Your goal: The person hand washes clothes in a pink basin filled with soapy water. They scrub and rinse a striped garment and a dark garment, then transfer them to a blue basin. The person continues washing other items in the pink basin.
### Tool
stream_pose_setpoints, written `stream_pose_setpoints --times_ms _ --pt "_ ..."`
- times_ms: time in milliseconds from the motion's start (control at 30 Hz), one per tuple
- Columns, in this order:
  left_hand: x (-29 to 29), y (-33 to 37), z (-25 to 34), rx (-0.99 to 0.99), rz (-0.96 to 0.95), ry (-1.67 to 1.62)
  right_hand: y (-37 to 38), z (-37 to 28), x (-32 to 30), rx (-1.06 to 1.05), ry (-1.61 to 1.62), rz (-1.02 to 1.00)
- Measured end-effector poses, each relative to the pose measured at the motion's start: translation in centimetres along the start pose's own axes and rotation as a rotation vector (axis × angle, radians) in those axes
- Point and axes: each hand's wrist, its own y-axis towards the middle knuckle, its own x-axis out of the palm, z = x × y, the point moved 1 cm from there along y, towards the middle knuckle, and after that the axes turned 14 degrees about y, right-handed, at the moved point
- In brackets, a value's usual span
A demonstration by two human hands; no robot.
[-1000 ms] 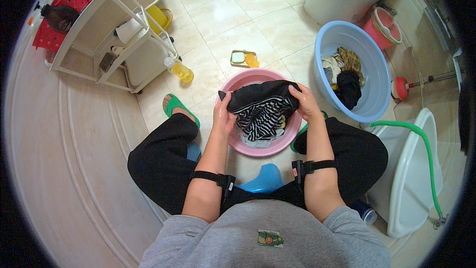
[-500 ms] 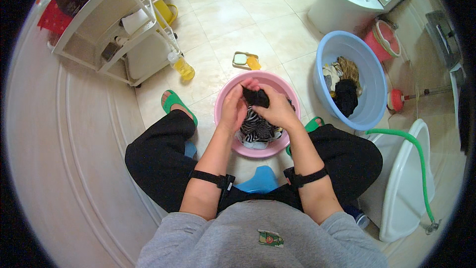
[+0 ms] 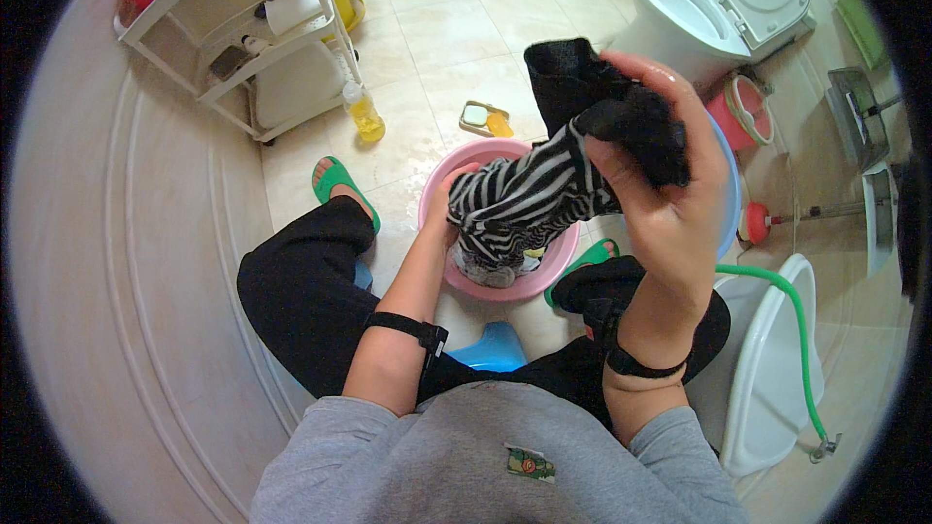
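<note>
A wet zebra-striped garment point(image 3: 529, 189) with a black end point(image 3: 568, 73) stretches up out of the pink basin point(image 3: 432, 175) between my knees. My right hand point(image 3: 675, 233), raised above the basin's right side, grips the black end between thumb and fingers. At the basin's left side my left hand point(image 3: 449, 192) is closed round the lower striped part, its fingers mostly hidden by the cloth. More laundry point(image 3: 485, 272), grey and white, lies in the basin under the garment.
A soap dish point(image 3: 476, 116) and a bottle of yellow liquid point(image 3: 364, 112) stand on the floor beyond the basin. At right are a blue tub point(image 3: 728, 189), mostly behind my right hand, a toilet point(image 3: 670, 19), a green hose point(image 3: 801, 330) and a red plunger point(image 3: 755, 223). A white shelf cart point(image 3: 228, 87) stands at left.
My right hand has risen up and to the right, drawing the black end out of the basin and stretching the striped cloth. My left hand has dropped slightly to the left on the cloth.
</note>
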Motion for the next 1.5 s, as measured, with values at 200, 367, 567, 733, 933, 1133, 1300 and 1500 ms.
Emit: stream_pose_setpoints --times_ms 200,367,567,733,933,1133,1300,1500 --pt "-0.7 -0.1 0.0 0.223 -0.062 0.149 -0.9 4.2 -0.1 0.074 0.15 0.018" --pt "-6.1 1.2 -5.1 0.052 0.504 0.86 -4.6 16.9 0.5 0.52 0.142 -0.145" --pt "-7.1 2.8 -10.7 -0.026 0.328 1.3 -12.5 31.5 4.0 0.629 -0.147 -0.063" --pt "-4.3 4.7 -10.8 0.062 0.318 1.603 -16.1 36.1 6.4 0.788 -0.539 -0.453" --pt "-3.5 7.1 -11.4 -0.05 0.245 1.697 -16.5 39.1 7.4 0.795 -0.669 -0.563" --pt "-5.1 8.4 -13.9 0.085 0.279 1.772 -16.1 41.3 8.0 0.817 -0.668 -0.601" --pt "-6.7 8.8 -16.1 0.176 0.265 1.719 -15.6 42.4 8.5 0.736 -0.721 -0.623" --pt "-6.8 9.9 -15.4 0.212 0.052 1.933 -15.8 44.0 9.1 0.779 -0.767 -0.702"
